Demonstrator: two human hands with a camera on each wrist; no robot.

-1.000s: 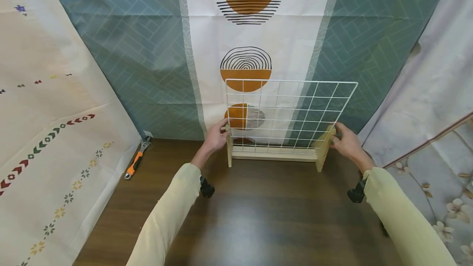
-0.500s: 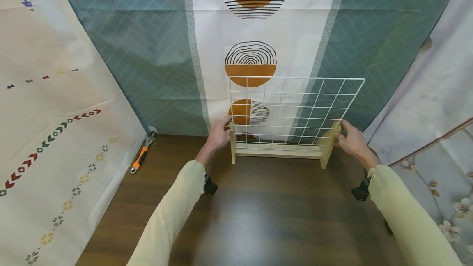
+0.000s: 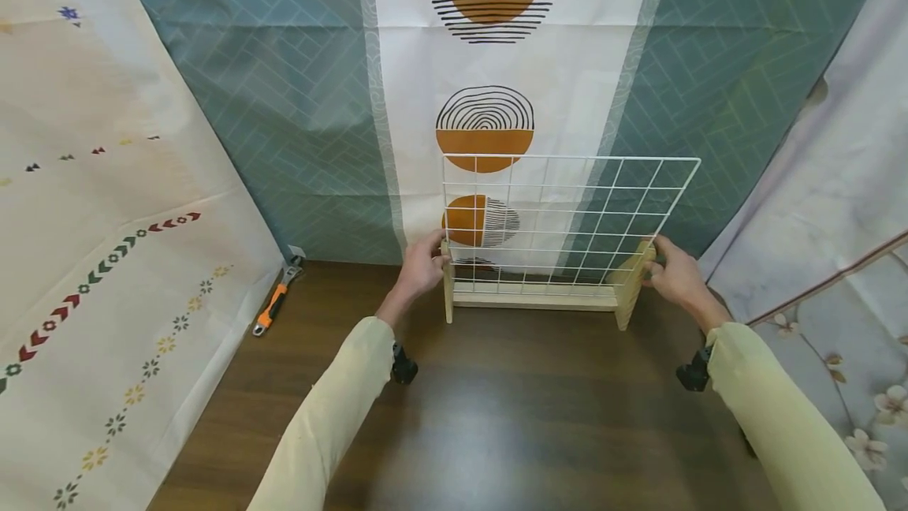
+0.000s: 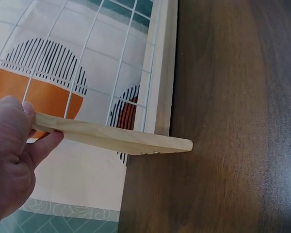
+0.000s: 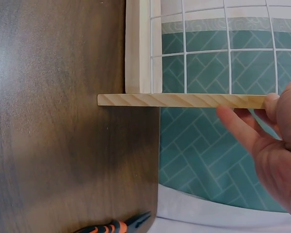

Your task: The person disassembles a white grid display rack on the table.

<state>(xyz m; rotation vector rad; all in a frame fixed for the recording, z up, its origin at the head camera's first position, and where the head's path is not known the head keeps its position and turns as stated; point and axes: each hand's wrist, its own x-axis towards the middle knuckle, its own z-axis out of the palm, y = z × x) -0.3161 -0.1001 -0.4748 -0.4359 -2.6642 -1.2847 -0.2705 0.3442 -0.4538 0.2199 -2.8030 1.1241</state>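
A rack with a white wire grid [image 3: 560,211] and a pale wooden base [image 3: 535,296] stands at the table's back, its grid upright and leaning slightly. My left hand [image 3: 423,265] grips the upper end of the left wooden side piece [image 4: 111,135], thumb on one face and fingers on the other. The right hand [image 3: 675,270] pinches the top of the right side piece [image 5: 179,100] the same way. In the left wrist view, two small metal screw heads [image 4: 150,153] show on the left piece's outer face.
An adjustable wrench [image 3: 273,302] with an orange and black handle lies at the table's back left. Pliers [image 5: 114,227] with orange and black handles lie near the right edge. Patterned cloths [image 3: 284,140] hang behind and on both sides of the brown wooden table [image 3: 496,408].
The head view has shifted slightly. Both hands keep their hold on the side pieces, and the rack has not visibly moved on the table.
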